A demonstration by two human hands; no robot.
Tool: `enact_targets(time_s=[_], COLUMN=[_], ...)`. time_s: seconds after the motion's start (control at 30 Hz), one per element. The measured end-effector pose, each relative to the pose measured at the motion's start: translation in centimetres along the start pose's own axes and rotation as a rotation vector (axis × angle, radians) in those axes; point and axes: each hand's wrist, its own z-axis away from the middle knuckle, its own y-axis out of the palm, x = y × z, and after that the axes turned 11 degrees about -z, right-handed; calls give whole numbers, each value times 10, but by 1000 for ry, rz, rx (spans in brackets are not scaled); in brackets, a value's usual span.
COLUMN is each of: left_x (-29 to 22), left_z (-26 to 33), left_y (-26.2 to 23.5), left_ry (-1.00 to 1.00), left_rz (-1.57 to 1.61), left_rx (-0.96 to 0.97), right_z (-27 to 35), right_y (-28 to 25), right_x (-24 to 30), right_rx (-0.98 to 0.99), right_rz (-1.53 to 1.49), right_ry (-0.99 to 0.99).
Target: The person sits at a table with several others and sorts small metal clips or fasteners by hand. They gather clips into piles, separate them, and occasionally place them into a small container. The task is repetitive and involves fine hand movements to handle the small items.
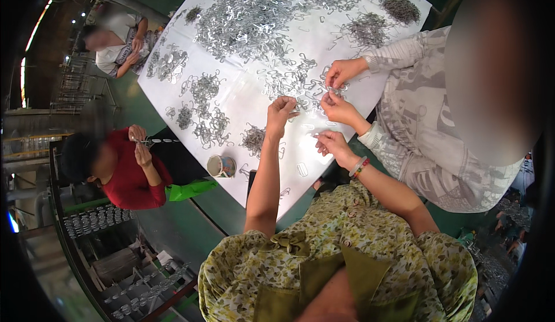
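While reaching over the white surface (240,99), bending the fingers of the left hand (281,114) beside the metal hooks (286,80) and curling those of the right hand (335,146) inward, being unable to tell whether closing on a hook in either. Holding both near the hooks scattered on the surface, probably for short, easy reaches.

Glare whitens the tabletop (317,165); corners go black.

Wide head-height fisheye view, downward over the hands (281,115)
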Motion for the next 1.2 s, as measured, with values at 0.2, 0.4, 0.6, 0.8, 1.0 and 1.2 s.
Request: enact_targets(time_s=[0.2,0.4,0.6,0.8,1.0,1.2], left_x=[-29,-34,-36,-49,-18,-49], left_z=[29,45,56,75,59,76], left_y=[-11,-19,-20,-17,-14,14], left_ry=[-47,15,-19,-73,93,448], left_rz=[249,124,172,190,-121,-738], left_rx=[98,222,201,364,55,-139], right_z=[-39,-38,-17,-11,-14,-21], right_y=[35,52,50,55,51,54], right_x=[28,67,70,70,77,78], right_rx=[30,142,280,68,-193,-287], right_rz=[-56,-44,-141,-206,237,614], right_ry=[-91,-187,-262,-330,-533,-805])
